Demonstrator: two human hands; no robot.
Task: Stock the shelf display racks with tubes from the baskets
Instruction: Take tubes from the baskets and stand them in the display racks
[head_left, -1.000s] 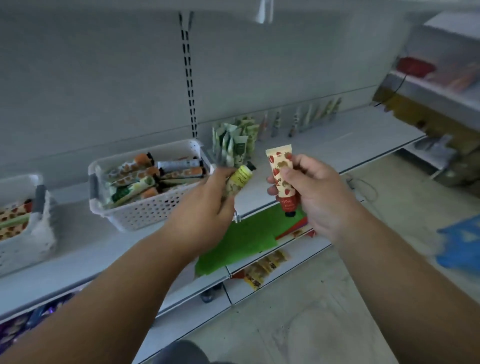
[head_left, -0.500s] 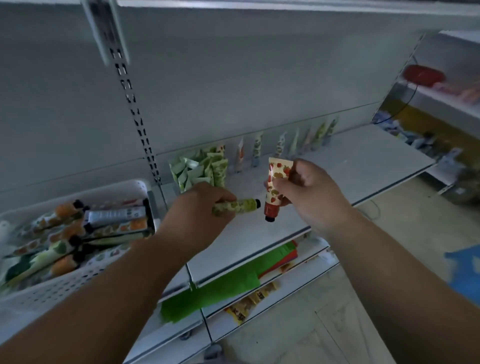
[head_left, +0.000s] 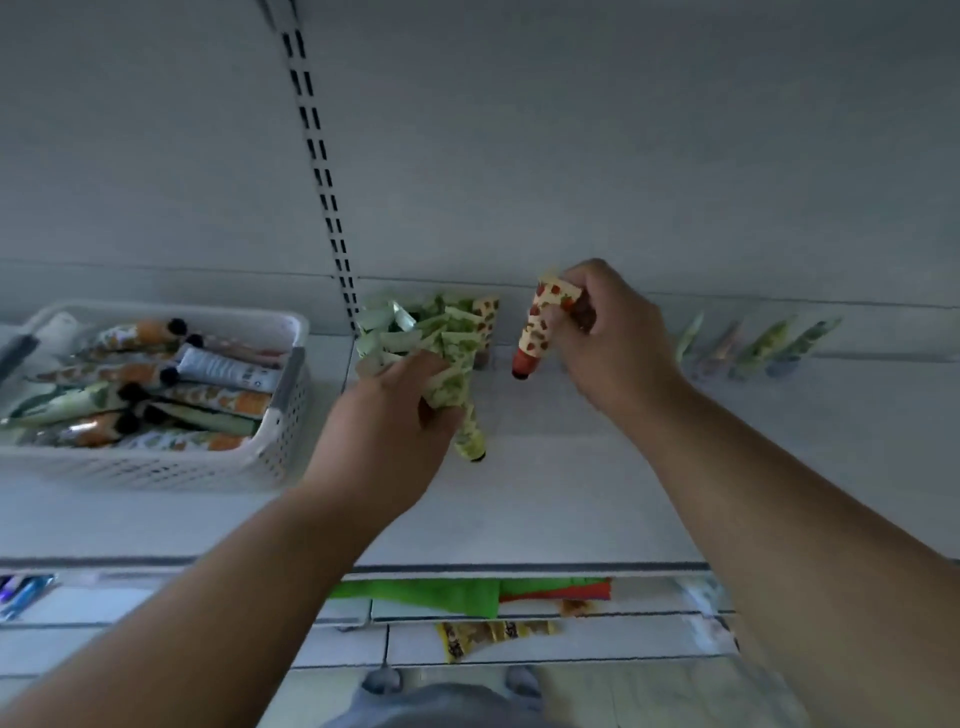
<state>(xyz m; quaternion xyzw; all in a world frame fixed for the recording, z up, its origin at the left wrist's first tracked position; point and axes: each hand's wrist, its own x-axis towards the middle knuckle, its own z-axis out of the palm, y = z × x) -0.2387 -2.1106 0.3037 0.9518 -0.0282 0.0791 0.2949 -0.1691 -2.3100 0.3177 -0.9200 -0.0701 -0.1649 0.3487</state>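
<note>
Two bare hands work over the white metal shelf (head_left: 571, 493), head view only. Left hand (head_left: 387, 415): fingers curled round a green-patterned cream tube with a black cap (head_left: 467, 431), cap pointing down and toward the viewer, tube tilted, held at the front edge of a cluster of pale green tubes (head_left: 415, 332) standing against the back panel. Whether the held tube touches the shelf cannot be told.

Right hand (head_left: 608, 338): fingers pinch the crimped top of a cream tube with red strawberry print and a red cap (head_left: 537, 332), held near upright, cap down, just right of the green cluster, close above the shelf at the back wall.

Farther right along the back wall stands a row of leaning tubes (head_left: 758, 345), blurred.

At left on the shelf sits a white perforated plastic basket (head_left: 280, 436) filled with mixed tubes lying flat, orange, green and white.

Lower shelf, below: a green sheet (head_left: 431, 595) and yellow packets (head_left: 488, 634).
</note>
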